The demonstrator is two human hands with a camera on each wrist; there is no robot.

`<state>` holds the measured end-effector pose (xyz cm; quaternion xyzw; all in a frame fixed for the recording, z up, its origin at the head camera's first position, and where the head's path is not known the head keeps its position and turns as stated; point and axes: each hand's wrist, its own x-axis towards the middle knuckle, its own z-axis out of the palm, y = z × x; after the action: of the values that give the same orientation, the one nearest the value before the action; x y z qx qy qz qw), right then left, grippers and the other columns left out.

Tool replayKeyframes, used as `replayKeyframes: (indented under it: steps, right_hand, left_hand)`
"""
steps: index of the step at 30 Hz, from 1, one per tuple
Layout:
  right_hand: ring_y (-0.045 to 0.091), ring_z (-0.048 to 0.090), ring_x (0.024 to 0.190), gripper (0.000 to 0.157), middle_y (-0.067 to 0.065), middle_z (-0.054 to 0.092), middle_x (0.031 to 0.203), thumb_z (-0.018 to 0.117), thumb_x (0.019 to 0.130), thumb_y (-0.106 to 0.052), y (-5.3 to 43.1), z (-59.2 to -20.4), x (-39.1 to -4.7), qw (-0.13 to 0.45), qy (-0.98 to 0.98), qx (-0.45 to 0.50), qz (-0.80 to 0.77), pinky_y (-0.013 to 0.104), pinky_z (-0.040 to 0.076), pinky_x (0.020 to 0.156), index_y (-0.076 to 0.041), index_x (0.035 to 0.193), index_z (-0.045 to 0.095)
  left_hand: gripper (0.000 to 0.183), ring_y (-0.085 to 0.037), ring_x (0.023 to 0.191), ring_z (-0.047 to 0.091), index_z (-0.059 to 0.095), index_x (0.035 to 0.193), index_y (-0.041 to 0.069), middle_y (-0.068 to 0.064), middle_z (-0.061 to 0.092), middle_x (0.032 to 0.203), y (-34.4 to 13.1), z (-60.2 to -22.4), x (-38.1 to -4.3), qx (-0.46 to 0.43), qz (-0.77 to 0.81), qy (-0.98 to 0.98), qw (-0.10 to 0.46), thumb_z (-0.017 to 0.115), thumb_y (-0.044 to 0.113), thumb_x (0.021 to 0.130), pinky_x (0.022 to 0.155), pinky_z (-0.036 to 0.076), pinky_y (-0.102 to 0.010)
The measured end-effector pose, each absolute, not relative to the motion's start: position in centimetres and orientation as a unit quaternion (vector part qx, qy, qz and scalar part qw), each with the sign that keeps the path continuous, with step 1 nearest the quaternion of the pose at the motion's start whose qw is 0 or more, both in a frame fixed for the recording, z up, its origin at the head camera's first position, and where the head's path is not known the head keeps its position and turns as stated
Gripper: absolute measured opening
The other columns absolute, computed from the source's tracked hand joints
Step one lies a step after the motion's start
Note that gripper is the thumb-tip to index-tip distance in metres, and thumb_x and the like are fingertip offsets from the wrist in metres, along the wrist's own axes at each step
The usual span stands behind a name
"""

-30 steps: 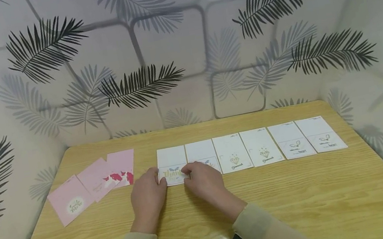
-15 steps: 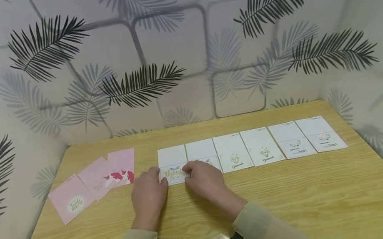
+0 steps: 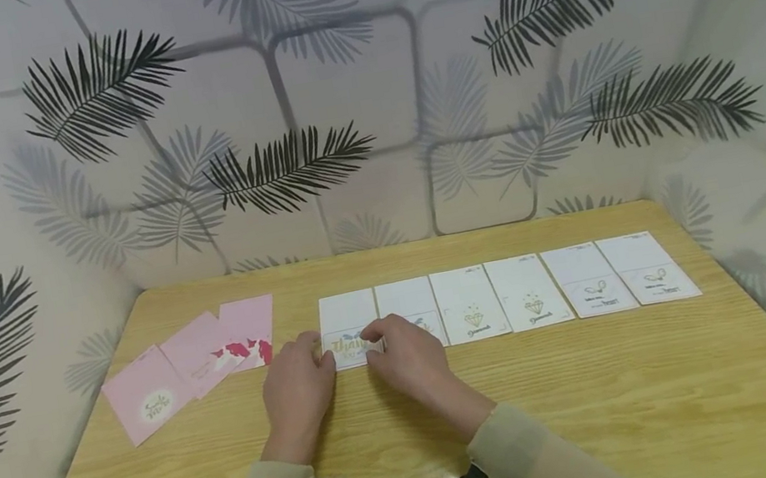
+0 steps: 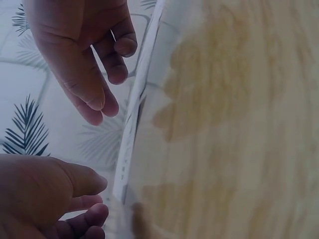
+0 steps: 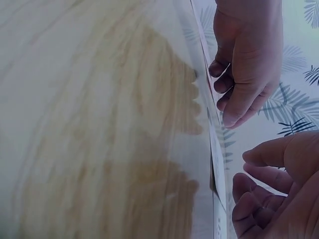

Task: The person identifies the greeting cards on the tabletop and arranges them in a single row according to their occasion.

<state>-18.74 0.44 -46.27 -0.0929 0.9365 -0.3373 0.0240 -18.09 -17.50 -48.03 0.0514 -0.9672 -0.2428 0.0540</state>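
A white folded-style card (image 3: 346, 308) with gold "Thank" lettering lies flat on the table between my two hands. My left hand (image 3: 298, 380) is at its left edge, with thumb and fingers bent loosely. Over its right side, partly covering the neighbouring white card (image 3: 403, 295), is my right hand (image 3: 406, 353). In the left wrist view, the left hand (image 4: 35, 196) appears a little above the table, nothing between its fingers. The right wrist view shows the right hand (image 5: 286, 184) with thumb and forefinger apart, holding nothing. Whether any fingertip touches the card cannot be told.
To the right continue two diamond-print cards (image 3: 470, 305) and two white heart-lettered cards (image 3: 591, 280) in a row. Three pink cards (image 3: 151, 388) overlap at the left. The wooden table (image 3: 608, 404) meets a leaf-patterned backdrop (image 3: 406, 193) behind and at both sides.
The cards keep their places; the whole view has shifted slightly. My right hand has eased a little left and up over the card, while the left hand stays almost still at its edge.
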Motion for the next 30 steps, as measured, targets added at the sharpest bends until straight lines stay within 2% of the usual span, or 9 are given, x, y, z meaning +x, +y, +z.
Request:
replayKeyframes:
  steps: [2,4,8,13,18,22,30]
  right_hand:
    - [0.021,0.073,0.101,0.030,0.004,0.077,0.124,0.073,0.099,-0.012,0.1,-46.0,-18.8,0.023,0.931,-0.099,-0.352,0.042,0.059,0.081,-0.013,0.128,0.081]
    - [0.020,0.073,0.098,0.030,0.004,0.077,0.123,0.073,0.100,-0.013,-0.3,-45.8,-18.8,0.026,0.922,-0.105,-0.372,0.040,0.059,0.080,-0.012,0.130,0.080]
    - [0.021,0.074,0.102,0.033,0.002,0.076,0.119,0.071,0.103,-0.015,-1.3,-45.5,-18.8,0.044,0.899,-0.108,-0.423,0.040,0.059,0.082,-0.012,0.136,0.076]
    - [0.022,0.075,0.106,0.039,0.001,0.076,0.118,0.071,0.105,-0.017,-3.0,-45.1,-18.8,0.065,0.876,-0.114,-0.465,0.038,0.059,0.080,-0.010,0.143,0.072]
    - [0.022,0.075,0.111,0.043,0.001,0.076,0.122,0.071,0.105,-0.018,-5.0,-44.8,-19.0,0.089,0.861,-0.117,-0.487,0.033,0.058,0.078,-0.010,0.147,0.069]
    - [0.021,0.074,0.116,0.045,0.002,0.076,0.127,0.072,0.105,-0.019,-6.4,-44.5,-19.3,0.105,0.853,-0.118,-0.498,0.033,0.059,0.084,-0.010,0.149,0.068]
    - [0.028,0.069,0.129,0.050,0.009,0.072,0.140,0.071,0.106,-0.020,-9.1,-44.9,-20.0,0.139,0.820,-0.118,-0.543,0.041,0.059,0.099,-0.005,0.153,0.063]
  left_hand:
    - [0.041,-0.033,0.089,0.067,0.071,0.140,0.001,-0.016,0.073,0.104,-18.0,-47.7,-17.9,0.054,-0.252,-0.964,0.063,0.073,0.020,0.104,0.075,0.058,-0.053]
    - [0.040,-0.035,0.096,0.071,0.071,0.139,0.001,-0.018,0.075,0.110,-18.7,-47.4,-17.7,0.057,-0.259,-0.961,0.077,0.071,0.020,0.105,0.079,0.060,-0.056]
    - [0.039,-0.041,0.109,0.071,0.069,0.140,0.000,-0.020,0.075,0.118,-20.5,-46.7,-17.3,0.064,-0.268,-0.956,0.097,0.066,0.020,0.106,0.086,0.059,-0.061]
    - [0.037,-0.045,0.109,0.068,0.071,0.138,0.000,-0.022,0.072,0.118,-22.8,-46.0,-16.9,0.073,-0.266,-0.953,0.122,0.063,0.021,0.108,0.087,0.056,-0.062]
    - [0.040,-0.046,0.111,0.066,0.068,0.142,0.001,-0.025,0.070,0.122,-25.2,-45.8,-16.8,0.091,-0.267,-0.952,0.120,0.060,0.023,0.109,0.090,0.053,-0.063]
    - [0.043,-0.047,0.114,0.064,0.065,0.146,0.001,-0.026,0.068,0.126,-26.9,-45.8,-17.1,0.110,-0.270,-0.950,0.112,0.058,0.023,0.110,0.093,0.051,-0.064]
    - [0.047,-0.050,0.120,0.062,0.060,0.151,0.001,-0.027,0.066,0.131,-29.6,-46.2,-18.1,0.136,-0.263,-0.951,0.087,0.054,0.027,0.111,0.097,0.050,-0.065]
